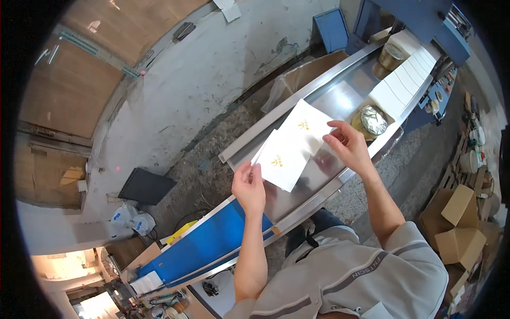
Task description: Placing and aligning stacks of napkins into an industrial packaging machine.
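Observation:
Over a shiny metal conveyor table (276, 199), two white paper pieces with small gold prints overlap at a slant. My left hand (249, 186) grips the left edge of the nearer paper piece (289, 173), thumb on top; more white edges show beneath it, so it may be a small stack. My right hand (348, 146) pinches the right edge of the farther paper piece (305, 114) between thumb and fingers. Just beyond the right hand sits a round tin with a crumpled silvery top (373, 121), against a long row of white paper pieces (401, 85).
A second tin (392, 56) stands farther up the row, near a blue machine (414, 18). A blue belt (207, 244) runs off to the lower left. Open cardboard boxes (459, 247) lie at the right. A dark flat panel (146, 186) leans by the wall at the left.

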A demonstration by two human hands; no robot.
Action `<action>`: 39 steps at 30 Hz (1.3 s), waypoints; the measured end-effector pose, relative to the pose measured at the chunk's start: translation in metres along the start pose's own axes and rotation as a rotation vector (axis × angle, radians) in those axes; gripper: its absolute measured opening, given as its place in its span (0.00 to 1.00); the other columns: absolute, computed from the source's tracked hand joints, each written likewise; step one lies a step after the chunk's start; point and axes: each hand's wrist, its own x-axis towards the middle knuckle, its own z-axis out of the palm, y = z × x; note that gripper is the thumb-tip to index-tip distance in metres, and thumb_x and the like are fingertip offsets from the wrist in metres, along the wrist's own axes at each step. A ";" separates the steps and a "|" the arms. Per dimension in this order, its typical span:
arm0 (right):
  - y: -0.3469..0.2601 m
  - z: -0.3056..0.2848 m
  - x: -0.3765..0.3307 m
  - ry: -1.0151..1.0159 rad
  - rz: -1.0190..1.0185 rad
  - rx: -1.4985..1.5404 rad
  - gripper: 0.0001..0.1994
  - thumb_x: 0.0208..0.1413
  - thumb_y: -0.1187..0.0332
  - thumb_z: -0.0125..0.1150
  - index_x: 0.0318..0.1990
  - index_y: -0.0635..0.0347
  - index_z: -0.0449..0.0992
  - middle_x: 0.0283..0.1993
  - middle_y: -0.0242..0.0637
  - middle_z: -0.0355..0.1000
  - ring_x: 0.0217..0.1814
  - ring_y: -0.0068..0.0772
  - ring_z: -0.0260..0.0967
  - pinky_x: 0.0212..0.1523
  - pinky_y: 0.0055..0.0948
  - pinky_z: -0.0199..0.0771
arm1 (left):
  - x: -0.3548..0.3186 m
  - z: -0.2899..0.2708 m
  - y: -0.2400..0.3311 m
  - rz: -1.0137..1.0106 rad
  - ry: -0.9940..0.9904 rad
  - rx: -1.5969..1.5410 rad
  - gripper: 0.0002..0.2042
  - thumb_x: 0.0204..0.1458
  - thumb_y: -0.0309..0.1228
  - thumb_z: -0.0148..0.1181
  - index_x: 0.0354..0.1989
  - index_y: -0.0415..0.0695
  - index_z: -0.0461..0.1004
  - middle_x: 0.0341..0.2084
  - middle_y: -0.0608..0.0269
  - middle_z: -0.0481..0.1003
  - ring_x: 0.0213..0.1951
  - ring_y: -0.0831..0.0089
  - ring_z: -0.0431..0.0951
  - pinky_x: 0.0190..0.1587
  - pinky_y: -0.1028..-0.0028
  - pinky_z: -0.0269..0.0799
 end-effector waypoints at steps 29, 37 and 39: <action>0.037 0.044 0.077 -0.698 0.197 -0.103 0.45 0.57 0.38 0.56 0.69 0.66 0.54 0.64 0.53 0.64 0.66 0.43 0.62 0.65 0.33 0.59 | -0.007 -0.062 -0.075 -0.424 -0.237 -0.465 0.33 0.59 0.50 0.57 0.63 0.36 0.61 0.56 0.54 0.72 0.58 0.62 0.72 0.59 0.62 0.68; 0.023 0.072 0.046 -0.753 0.119 -0.118 0.41 0.60 0.45 0.55 0.70 0.67 0.52 0.68 0.54 0.59 0.69 0.46 0.58 0.67 0.34 0.57 | -0.009 -0.102 -0.084 -0.512 -0.162 -0.704 0.30 0.59 0.47 0.57 0.59 0.34 0.65 0.53 0.49 0.73 0.53 0.59 0.76 0.54 0.63 0.74; 0.009 0.075 0.034 -0.643 0.016 -0.093 0.39 0.61 0.48 0.56 0.70 0.67 0.53 0.68 0.54 0.59 0.69 0.44 0.58 0.67 0.35 0.58 | -0.011 -0.110 -0.083 -0.482 -0.101 -0.670 0.29 0.59 0.47 0.57 0.59 0.34 0.66 0.52 0.49 0.74 0.52 0.60 0.77 0.54 0.64 0.74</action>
